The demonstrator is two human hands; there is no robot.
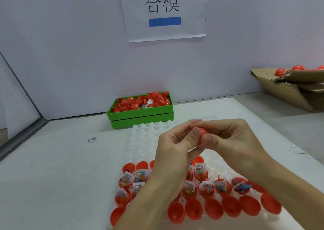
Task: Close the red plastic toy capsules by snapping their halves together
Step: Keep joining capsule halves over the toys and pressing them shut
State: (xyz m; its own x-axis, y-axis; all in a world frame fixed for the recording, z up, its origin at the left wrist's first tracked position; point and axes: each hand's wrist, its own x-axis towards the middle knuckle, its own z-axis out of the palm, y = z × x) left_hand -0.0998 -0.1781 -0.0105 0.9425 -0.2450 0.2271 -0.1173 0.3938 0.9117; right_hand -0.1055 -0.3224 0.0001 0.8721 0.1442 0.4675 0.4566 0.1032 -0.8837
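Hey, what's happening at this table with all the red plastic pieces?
A person is pressing a red capsule between both hands, left hand and right hand, above a white tray. The tray's near rows hold open red halves, many with small packaged toys inside. A green bin of red pieces sits by the wall, and a cardboard box with more lies far right.

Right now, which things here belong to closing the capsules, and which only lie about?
Belong to the job:
red capsule, pinched by left hand and right hand
white holder tray with filled capsule halves
green bin of red halves

Lying about:
small printed packet
torn cardboard box
paper wall sign
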